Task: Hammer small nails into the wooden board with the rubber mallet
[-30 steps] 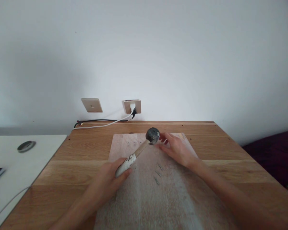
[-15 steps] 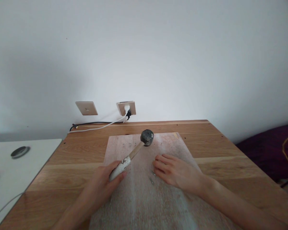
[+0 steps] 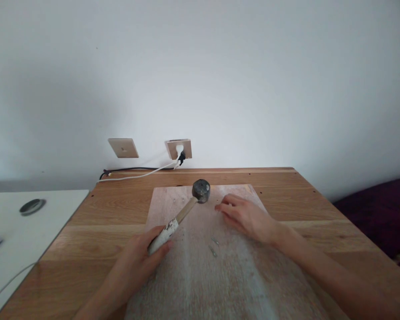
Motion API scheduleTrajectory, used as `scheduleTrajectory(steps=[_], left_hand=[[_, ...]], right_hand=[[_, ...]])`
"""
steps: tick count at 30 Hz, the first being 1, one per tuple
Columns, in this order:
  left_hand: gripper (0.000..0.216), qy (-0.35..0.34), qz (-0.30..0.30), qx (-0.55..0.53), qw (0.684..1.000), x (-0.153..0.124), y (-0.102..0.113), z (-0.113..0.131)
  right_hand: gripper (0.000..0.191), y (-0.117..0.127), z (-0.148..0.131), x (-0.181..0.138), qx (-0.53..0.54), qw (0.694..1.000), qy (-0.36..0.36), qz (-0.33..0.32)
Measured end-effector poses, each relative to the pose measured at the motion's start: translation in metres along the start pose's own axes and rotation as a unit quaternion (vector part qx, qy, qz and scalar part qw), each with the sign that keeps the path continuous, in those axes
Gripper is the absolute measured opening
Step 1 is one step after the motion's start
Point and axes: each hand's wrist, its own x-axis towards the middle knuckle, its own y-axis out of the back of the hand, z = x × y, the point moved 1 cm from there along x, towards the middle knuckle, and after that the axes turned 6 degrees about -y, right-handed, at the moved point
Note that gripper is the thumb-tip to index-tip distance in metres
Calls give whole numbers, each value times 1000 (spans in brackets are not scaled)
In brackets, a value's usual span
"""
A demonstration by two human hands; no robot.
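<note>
Mallet (image 3: 186, 211): fingers of left hand (image 3: 142, 255) wrapped round it, head towards 1 o'clock.
Right hand (image 3: 242, 218): fingers bunched; cannot tell if pinching.
Nails (image 3: 213, 251): two loose at its 7 o'clock, seemingly unused.
Spots (image 3: 174, 200): 11 o'clock on board (image 3: 200, 284), perhaps done.

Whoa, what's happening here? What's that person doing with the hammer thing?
The person's left hand grips a black-headed mallet by its handle. The right hand is over the far part of a wooden board, fingers curled; I can't tell whether it holds anything. Two small nails lie on the board.
</note>
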Motion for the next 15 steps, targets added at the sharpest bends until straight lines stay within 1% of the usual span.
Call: scheduleTrajectory(steps=[1,3,6,11,15], left_hand=[[37,0,2,-2,1000,0,0,0],[38,1,4,-8,1000,-1,1,-1],[37,-3,4,-13,1000,-1,1,-1],[36,1,-1,-13,1000,-2,2,-1],[37,3,-2,-15,1000,1,1,-1]], right_hand=[[17,-2,10,3,36,998,-37,20],[17,-6,26,9,69,992,-88,52],[18,-13,36,16,86,985,-130,75],[16,-21,26,20,88,985,-137,65],[15,-22,24,21,78,984,-147,62]])
